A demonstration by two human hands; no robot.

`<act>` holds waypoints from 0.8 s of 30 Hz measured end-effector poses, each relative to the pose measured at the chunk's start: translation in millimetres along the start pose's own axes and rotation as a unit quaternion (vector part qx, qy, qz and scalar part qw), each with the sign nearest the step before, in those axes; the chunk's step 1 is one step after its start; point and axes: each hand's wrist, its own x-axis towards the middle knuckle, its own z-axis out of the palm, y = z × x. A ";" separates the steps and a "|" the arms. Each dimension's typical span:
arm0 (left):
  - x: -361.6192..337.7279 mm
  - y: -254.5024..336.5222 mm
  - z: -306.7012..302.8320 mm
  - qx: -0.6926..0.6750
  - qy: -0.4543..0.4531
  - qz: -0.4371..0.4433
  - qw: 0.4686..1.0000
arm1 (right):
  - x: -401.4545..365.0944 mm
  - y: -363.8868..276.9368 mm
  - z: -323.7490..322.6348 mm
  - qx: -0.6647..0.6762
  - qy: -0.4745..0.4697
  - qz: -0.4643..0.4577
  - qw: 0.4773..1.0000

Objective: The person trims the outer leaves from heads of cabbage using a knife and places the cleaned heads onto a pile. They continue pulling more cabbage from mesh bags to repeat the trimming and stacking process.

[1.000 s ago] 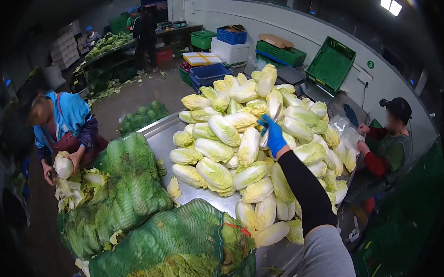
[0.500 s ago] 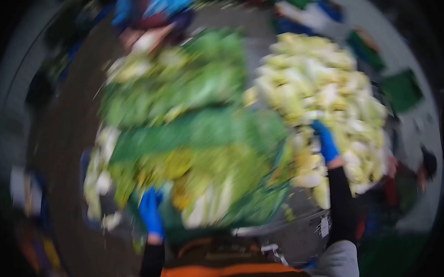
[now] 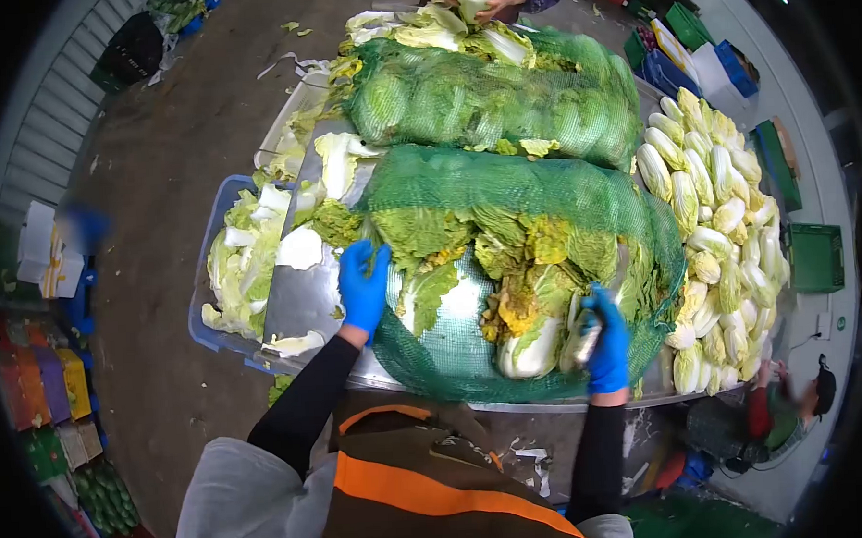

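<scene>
My left hand point(image 3: 363, 289), in a blue glove, has its fingers apart beside the outer leaves at the left end of a green net sack point(image 3: 523, 180). Closed round a pale, shiny object that I cannot make out, my blue-gloved right hand point(image 3: 608, 346) is over the sack's near right part. The sack lies open toward me, showing cabbages with green and yellowed leaves. One whitish cabbage point(image 3: 531, 353) lies just left of my right hand. Behind is a second full net sack point(image 3: 491, 98).
A metal table point(image 3: 293, 299) bears everything. Trimmed cabbages point(image 3: 728, 237) are piled at the right. A blue bin point(image 3: 200, 298) of leaves stands left. Across the table, a person's hands point(image 3: 502, 0) hold a cabbage. Another person point(image 3: 779, 412) is at the lower right.
The view has turned and sharpened. My right hand has moved from the trimmed pile to over the open sack, now around a pale object. My left hand is at the leaves' left edge.
</scene>
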 end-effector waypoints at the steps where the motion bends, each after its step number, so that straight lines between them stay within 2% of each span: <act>1: 11.3 32.2 5.9 -0.101 -0.078 -0.040 0.991 | -11.0 16.3 31.5 -0.025 -0.009 0.005 1.000; 2: 19.8 68.1 14.8 -0.201 -0.152 -0.075 0.965 | -19.6 31.5 62.3 -0.050 -0.021 0.010 0.998; 4: 55.9 2.8 74.9 -0.031 0.015 -0.056 0.998 | -27.1 62.7 112.5 -0.057 -0.026 0.030 0.998; 8: 95.9 22.4 65.1 -0.077 0.009 -0.006 0.997 | -45.2 87.9 169.6 -0.026 -0.063 0.016 0.998; 10: 108.2 36.8 30.0 -0.221 -0.229 -0.063 0.946 | -51.0 91.9 172.9 -0.037 -0.065 0.023 0.997; 14: 119.9 1.7 -13.6 -0.196 -0.301 -0.098 0.928 | -48.9 115.2 159.7 -0.020 0.019 0.091 0.996; 16: 116.9 26.2 -59.5 -0.263 -0.399 -0.241 0.845 | -47.4 125.8 154.7 -0.011 0.019 0.116 0.993; 18: 113.5 32.9 -106.6 -0.245 -0.458 -0.299 0.801 | -45.8 130.3 157.7 -0.017 0.026 0.110 0.993; 20: 104.4 20.8 -157.2 -0.181 -0.503 -0.250 0.807 | -43.4 135.2 159.1 -0.026 0.033 0.114 0.993; 21: 100.0 17.1 -181.7 -0.173 -0.501 -0.262 0.806 | -40.6 137.1 160.2 -0.037 0.035 0.099 0.994; 22: 95.0 14.9 -206.9 -0.104 -0.511 -0.221 0.824 | -39.8 140.5 161.6 -0.046 0.037 0.088 0.994; 23: 88.6 12.9 -227.7 -0.033 -0.519 -0.177 0.836 | -41.1 139.4 166.3 -0.030 0.018 0.105 0.994; 24: 81.4 9.8 -243.9 -0.022 -0.515 -0.189 0.836 | -42.5 139.7 173.3 -0.044 0.022 0.125 0.991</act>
